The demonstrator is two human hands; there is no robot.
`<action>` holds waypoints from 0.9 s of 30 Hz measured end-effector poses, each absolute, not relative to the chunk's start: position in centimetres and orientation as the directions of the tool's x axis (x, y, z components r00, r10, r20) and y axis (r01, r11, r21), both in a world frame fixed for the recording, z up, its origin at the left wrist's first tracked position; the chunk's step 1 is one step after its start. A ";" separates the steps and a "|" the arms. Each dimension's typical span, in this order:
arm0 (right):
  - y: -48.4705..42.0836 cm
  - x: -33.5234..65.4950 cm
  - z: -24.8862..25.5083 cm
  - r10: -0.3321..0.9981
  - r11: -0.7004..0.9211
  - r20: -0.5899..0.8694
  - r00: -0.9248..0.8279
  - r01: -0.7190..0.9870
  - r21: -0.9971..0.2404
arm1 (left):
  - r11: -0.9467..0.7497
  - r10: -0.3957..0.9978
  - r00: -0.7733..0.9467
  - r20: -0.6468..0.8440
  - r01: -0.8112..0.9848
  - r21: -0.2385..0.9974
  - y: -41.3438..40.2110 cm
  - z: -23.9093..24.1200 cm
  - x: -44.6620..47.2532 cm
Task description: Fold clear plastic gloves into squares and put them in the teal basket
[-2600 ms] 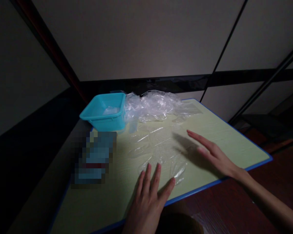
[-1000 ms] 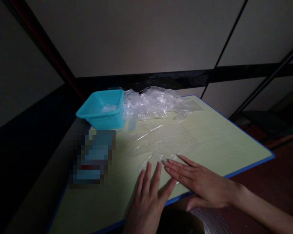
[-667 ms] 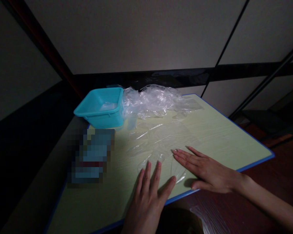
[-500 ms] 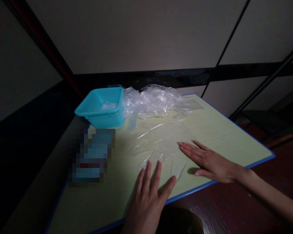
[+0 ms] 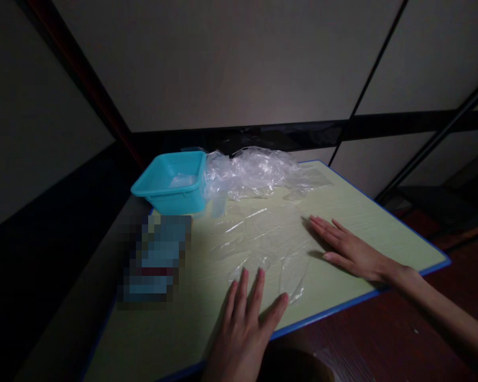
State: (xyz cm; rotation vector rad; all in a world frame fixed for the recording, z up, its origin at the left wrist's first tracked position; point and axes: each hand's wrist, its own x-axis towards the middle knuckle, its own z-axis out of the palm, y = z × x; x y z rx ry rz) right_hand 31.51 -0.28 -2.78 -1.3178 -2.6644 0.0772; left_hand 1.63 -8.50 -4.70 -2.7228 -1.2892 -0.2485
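Observation:
A thin clear plastic bag (image 5: 258, 228) lies spread and creased on the pale yellow tabletop (image 5: 386, 239). My left hand (image 5: 245, 318) rests at its near edge, fingers spread, fingertips on or beside the film. Off the bag's right side, my right hand (image 5: 346, 246) is stretched out low over the table with a shadow beneath it; whether it touches the surface I cannot tell. Neither hand grips anything. Behind the flat bag sits a crumpled heap of clear plastic bags (image 5: 258, 167).
A turquoise plastic basket (image 5: 175, 199) stands at the back left with something whitish inside. In front of it lies a pixelated blue-grey object (image 5: 157, 260). The table has a blue edge (image 5: 322, 318). Pale panels (image 5: 239, 63) rise behind it.
My right hand has moved right and a little away from me, off the bag. My left hand stays nearly in place. The view has tilted slightly upward.

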 end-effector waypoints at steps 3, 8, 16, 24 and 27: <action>0.7 28.3 -1.8 0.728 0.686 0.121 -0.675 0.711 -0.157 | -0.633 0.751 0.625 0.211 0.773 -0.039 -8.4 -4.6 1.6; 3.4 23.8 -1.8 0.667 0.743 0.104 -0.738 0.647 -0.174 | -0.626 0.756 0.614 0.228 0.779 -0.023 -8.4 -4.9 1.7; 6.1 25.1 -3.7 0.770 0.638 0.084 -0.632 0.760 -0.129 | -0.589 0.776 0.568 0.275 0.808 -0.005 -8.6 -5.5 2.1; 6.1 25.4 -3.9 0.784 0.620 0.111 -0.611 0.778 -0.103 | -0.631 0.776 0.624 0.095 0.768 0.111 -8.5 -3.6 1.6; 6.1 25.4 -4.0 0.784 0.620 0.112 -0.611 0.777 -0.104 | -0.630 0.776 0.628 0.056 0.767 0.120 -8.5 -3.3 1.7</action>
